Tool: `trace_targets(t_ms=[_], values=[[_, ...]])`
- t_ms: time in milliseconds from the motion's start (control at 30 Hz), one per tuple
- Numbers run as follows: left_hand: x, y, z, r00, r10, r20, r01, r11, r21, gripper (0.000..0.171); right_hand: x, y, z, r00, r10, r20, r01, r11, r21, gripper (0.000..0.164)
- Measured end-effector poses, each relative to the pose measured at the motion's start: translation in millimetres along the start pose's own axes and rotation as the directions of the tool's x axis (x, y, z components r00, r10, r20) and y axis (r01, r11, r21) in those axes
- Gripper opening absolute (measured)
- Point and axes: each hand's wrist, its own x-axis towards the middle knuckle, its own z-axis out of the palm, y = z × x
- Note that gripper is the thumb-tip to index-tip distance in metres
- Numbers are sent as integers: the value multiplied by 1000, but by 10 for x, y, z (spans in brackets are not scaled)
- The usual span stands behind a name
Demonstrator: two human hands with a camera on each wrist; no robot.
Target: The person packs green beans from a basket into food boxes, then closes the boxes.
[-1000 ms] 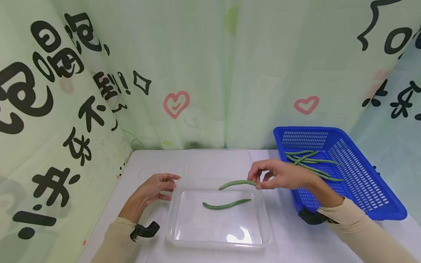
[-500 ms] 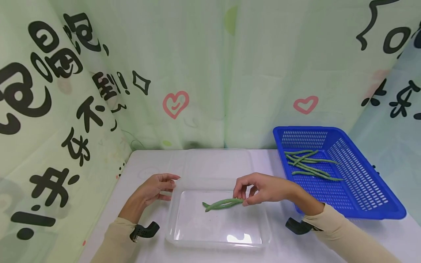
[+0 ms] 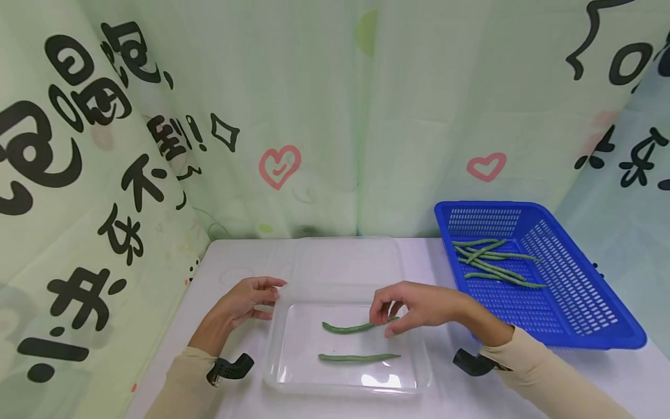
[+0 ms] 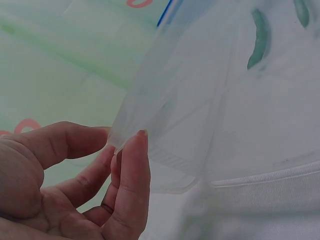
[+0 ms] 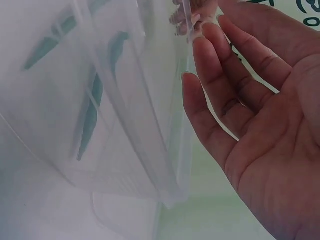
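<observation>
The left hand [image 4: 77,190] pinches the rim of a clear container [image 4: 167,135], while two green beans [image 4: 258,40] lie apart inside the container.

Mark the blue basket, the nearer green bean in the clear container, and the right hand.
Blue basket [image 3: 569,274], head view: right wall.
Nearer green bean [image 3: 359,358], head view: middle.
Right hand [image 3: 420,305], head view: its middle.

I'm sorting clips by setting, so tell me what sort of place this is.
Probably a curtained-off work booth, perhaps for filming: printed curtains close in a white table bearing a blue basket of green beans.
</observation>
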Motion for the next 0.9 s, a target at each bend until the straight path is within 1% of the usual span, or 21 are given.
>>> trace_targets(t_ms=[300,667,900], values=[[-15,-10,3,1000,0,-5,0,1000,1,40,-183,-4,-170,999,4,-41,-5,1000,-1,23],[-11,-1,7,1000,3,-2,-3,1000,1,40,-434,-41,-400,991,90,-101,-92,996,-17,21],[-7,-4,10,1000,3,-2,-3,1000,6,40,-632,-46,-578,978,126,-168,-125,992,14,24]])
